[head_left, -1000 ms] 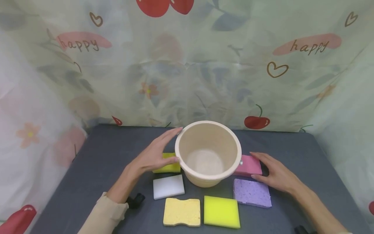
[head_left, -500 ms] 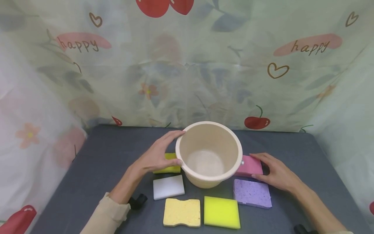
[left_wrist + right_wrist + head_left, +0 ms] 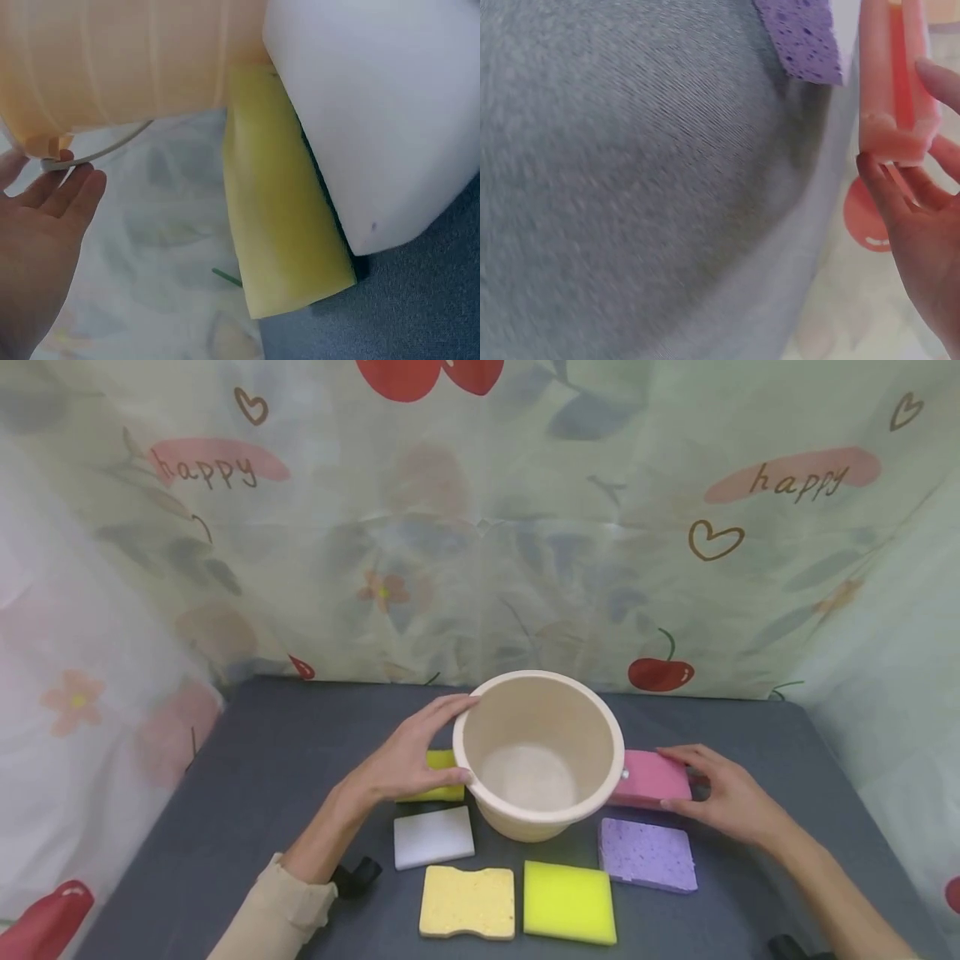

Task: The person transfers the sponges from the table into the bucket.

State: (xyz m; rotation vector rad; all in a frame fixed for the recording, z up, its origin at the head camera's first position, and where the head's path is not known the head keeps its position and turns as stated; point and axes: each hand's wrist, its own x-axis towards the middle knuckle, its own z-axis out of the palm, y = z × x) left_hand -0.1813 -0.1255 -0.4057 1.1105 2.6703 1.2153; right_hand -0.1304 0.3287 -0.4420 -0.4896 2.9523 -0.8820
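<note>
A cream bucket (image 3: 536, 814) with a thin handle (image 3: 120, 142) stands amid several sponges. My left hand (image 3: 408, 756) holds its left rim, thumb at the near side and fingers farther back. My right hand (image 3: 723, 793) pinches the right end of a pink sponge (image 3: 652, 777); in the right wrist view this sponge (image 3: 881, 90) shows grooved sides between thumb and fingers. The bucket hides its left end in the head view. Behind the left thumb is a yellow sponge with a dark underside (image 3: 285, 210), partly covered by the hand and bucket.
In front of the bucket lie a white sponge (image 3: 433, 837), a tan notched sponge (image 3: 467, 903), a bright yellow sponge (image 3: 568, 902) and a speckled purple sponge (image 3: 647, 854). The dark table (image 3: 315, 718) meets a patterned curtain (image 3: 480, 568) at the back.
My right hand has moved a little to the right, drawing the pink sponge with it. My left hand has come from beside the rim onto it; the bucket has shifted slightly right.
</note>
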